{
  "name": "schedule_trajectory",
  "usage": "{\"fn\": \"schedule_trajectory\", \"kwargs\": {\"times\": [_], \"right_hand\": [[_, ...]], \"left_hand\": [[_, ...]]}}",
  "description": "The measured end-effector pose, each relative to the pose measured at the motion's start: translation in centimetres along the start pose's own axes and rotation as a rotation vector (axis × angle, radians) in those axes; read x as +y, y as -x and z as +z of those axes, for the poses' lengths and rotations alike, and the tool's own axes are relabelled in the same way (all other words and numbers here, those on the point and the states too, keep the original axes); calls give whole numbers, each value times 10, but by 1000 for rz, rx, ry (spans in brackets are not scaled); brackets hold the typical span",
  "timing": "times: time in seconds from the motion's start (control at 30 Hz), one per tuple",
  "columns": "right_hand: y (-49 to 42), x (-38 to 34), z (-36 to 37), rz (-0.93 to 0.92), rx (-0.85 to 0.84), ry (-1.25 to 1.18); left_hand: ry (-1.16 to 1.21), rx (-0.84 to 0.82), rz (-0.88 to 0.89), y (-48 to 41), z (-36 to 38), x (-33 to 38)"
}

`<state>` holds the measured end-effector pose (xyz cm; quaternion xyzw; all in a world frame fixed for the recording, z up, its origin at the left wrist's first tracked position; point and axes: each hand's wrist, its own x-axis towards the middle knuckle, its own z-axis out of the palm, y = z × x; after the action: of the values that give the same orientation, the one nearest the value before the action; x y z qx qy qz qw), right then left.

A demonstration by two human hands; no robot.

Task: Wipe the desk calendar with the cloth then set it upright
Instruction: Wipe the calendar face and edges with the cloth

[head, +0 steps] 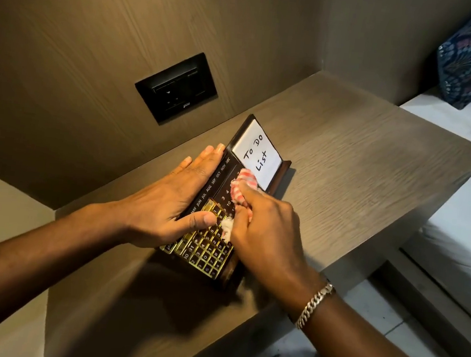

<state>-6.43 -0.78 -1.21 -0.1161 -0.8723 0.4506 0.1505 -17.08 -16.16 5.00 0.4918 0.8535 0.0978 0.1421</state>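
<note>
The desk calendar [216,229] lay flat on its back on the wooden counter [361,169], near the wall with the black socket plate [177,88]. The left hand [167,200] was spread open along the calendar's left edge, thumb pressed on the gold number grid, pinning it down. The right hand [263,228] was closed around a bunched red-and-white cloth [243,186], rubbing it across the dark face just below the white "To Do List" note [257,154]. This was the wiping step, seemingly midway. Next, the wipe would need to cover the remaining face, then both hands would have to tilt the calendar up onto its base.
</note>
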Motion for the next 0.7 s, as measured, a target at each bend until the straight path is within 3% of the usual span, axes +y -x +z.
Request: {"fn": "schedule_trajectory", "kwargs": {"times": [0.13,0.3,0.57,0.7], "right_hand": [[-4,-15,0,-130,16,-73],[-15,-4,-4,-92,57,37],[-26,9,-27,-183,-109,531],[-31,2,-29,-153,-173,556]], "left_hand": [[-18,10,17,1,0,0],[-30,-8,-6,1,-1,0],[-28,-26,-31,0,-1,0],[-36,-23,-18,0,-1,2]]}}
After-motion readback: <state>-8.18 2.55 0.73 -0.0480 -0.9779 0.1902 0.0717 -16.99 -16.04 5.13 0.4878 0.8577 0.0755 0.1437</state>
